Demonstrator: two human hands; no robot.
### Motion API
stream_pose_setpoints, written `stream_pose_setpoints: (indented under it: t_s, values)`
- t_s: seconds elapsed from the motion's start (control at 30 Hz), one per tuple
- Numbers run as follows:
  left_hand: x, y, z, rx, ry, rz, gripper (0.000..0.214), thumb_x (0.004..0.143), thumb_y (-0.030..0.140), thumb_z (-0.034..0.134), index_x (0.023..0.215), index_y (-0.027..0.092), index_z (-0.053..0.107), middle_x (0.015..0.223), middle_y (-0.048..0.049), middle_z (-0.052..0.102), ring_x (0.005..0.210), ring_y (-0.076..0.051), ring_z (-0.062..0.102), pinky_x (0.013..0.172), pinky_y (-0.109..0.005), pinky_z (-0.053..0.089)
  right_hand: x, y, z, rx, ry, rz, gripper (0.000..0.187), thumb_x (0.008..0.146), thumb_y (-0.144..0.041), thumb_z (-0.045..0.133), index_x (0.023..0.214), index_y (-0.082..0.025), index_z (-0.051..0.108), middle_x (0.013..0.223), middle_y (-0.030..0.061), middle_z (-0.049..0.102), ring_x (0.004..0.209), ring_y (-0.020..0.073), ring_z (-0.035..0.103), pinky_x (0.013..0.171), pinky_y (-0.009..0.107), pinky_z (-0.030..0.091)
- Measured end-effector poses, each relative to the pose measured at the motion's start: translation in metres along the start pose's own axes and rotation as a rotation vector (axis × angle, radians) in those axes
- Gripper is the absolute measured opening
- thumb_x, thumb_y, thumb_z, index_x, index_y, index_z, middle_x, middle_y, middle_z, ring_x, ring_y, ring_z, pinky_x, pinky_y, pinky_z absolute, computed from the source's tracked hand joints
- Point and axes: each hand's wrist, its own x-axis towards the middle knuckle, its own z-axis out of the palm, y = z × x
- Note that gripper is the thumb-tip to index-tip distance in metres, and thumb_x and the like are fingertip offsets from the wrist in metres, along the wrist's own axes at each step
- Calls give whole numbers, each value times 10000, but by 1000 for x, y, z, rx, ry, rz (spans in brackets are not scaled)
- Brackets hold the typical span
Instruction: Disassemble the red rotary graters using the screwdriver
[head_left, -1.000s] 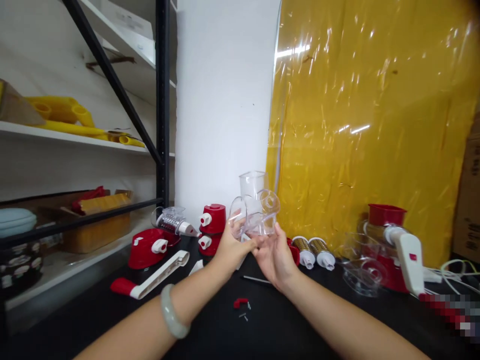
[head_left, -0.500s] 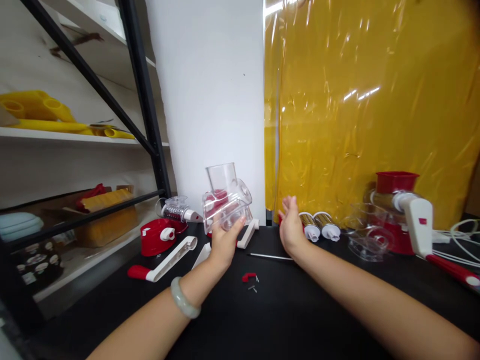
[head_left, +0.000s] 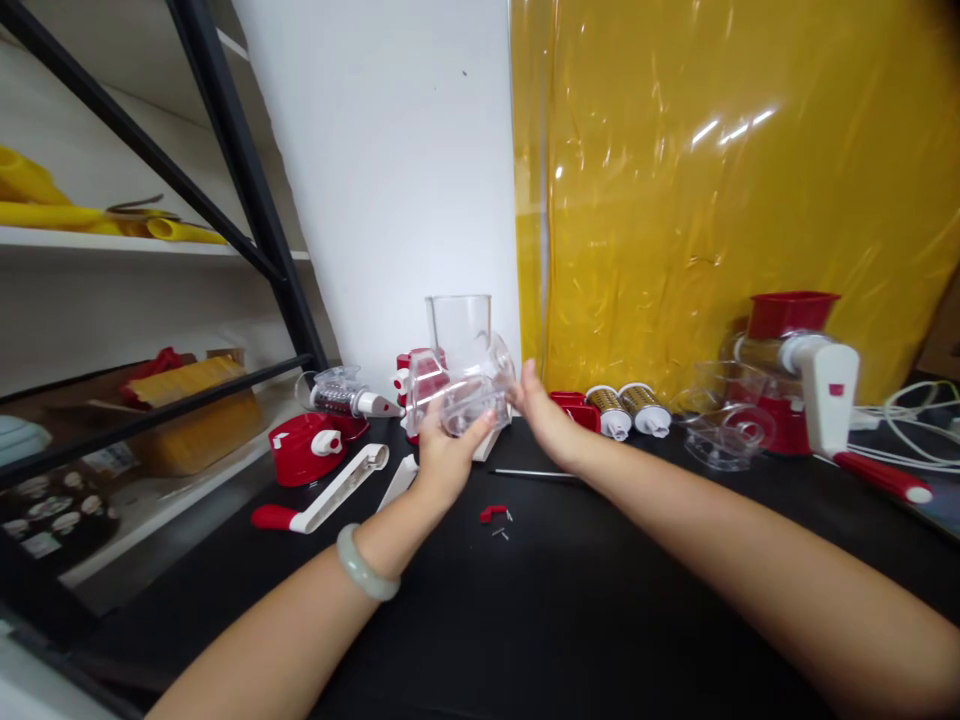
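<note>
My left hand (head_left: 445, 455) is closed round the lower part of a clear plastic grater housing (head_left: 460, 325), held above the table with its square chute pointing up. Beside the housing's right end is my right hand (head_left: 547, 425), fingers stretched out and holding nothing; whether it touches the plastic I cannot tell. Below them on the black table lie a small red plastic piece (head_left: 492, 513), a few tiny screws or pins (head_left: 500, 533) and a thin metal rod (head_left: 532, 473). A white crank handle (head_left: 330, 500) with a red grip rests left of my left hand.
A red grater base (head_left: 306, 450) stands at the left, near a black-framed shelf (head_left: 240, 160). Two grater drums (head_left: 643, 410) and a red hopper (head_left: 576, 410) lie behind my right hand. At the right stand clear plastic parts (head_left: 724, 430) and an assembled red-and-white grater (head_left: 829, 390).
My right hand has moved left, up to the clear housing. The housing is turned more upright in my left hand. The camera view has shifted slightly.
</note>
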Motion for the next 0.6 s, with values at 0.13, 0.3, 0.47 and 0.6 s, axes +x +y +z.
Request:
stream_pose_setpoints:
  t_s: [0.13, 0.3, 0.47, 0.6]
  values:
    - [0, -2, 4, -37, 118, -19, 482, 696, 344, 811, 1123, 185, 655, 1108, -79, 728, 1039, -240, 683, 995, -380, 489, 11, -4, -1, 21, 93, 55, 981, 806, -887, 161, 1502, -234, 388, 1554, 56, 420, 1516, 245, 158, 1232, 481, 121]
    - [3, 0, 1, -129, -46, -125, 427, 719, 298, 801, 1111, 186, 675, 1111, -70, 730, 1062, -233, 672, 1025, -376, 466, 2, -4, -6, -58, -198, 57, 985, 828, -856, 59, 1438, -214, 490, 1472, 98, 516, 1439, 280, 357, 1191, 486, 251]
    - [12, 8, -16, -296, -28, -227, 328, 735, 312, 797, 1032, 203, 708, 1049, -33, 738, 1081, -196, 648, 1047, -339, 438, -26, -31, -51, -816, -449, 38, 717, 928, -703, 312, 1309, -162, 587, 1342, 184, 587, 1257, 324, 541, 1077, 503, 393]
    - [9, 6, -26, -377, 70, -341, 331, 725, 364, 813, 1004, 226, 700, 1068, -15, 718, 1121, -184, 615, 1040, -343, 432, -51, -31, -95, -1464, -586, 289, 575, 807, -507, 649, 1180, -71, 670, 1117, 263, 658, 1026, 428, 650, 835, 542, 520]
